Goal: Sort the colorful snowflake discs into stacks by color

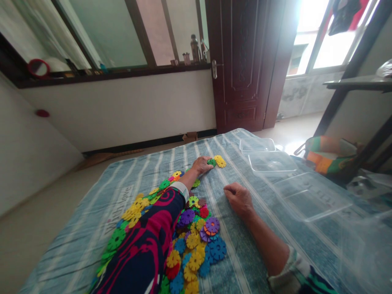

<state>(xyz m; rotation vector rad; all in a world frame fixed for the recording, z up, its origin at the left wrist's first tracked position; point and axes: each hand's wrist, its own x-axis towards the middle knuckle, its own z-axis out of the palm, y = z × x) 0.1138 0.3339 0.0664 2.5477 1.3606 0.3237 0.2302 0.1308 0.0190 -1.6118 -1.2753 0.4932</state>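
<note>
My left hand [201,165] reaches over a heap of colourful notched plastic discs, its fingers closed on a green disc [211,162]. Touching or overlapping that disc are yellow discs [219,161], lying at the far side of the bed. My right hand [241,199] rests on the striped bed cover [235,228] with its fingers curled in, and no disc shows in it. The heap spreads beneath and beside my left forearm, with purple discs [187,217], blue discs [217,248] and green discs [116,239] among several colours. My left sleeve hides part of it.
Clear plastic boxes [272,162] stand along the bed's right side, with a large clear lid or tray [312,198] nearer. A colourful bag [329,153] sits beyond the right edge. Behind the bed are a brown door [241,61] and a window ledge [122,74] holding bottles.
</note>
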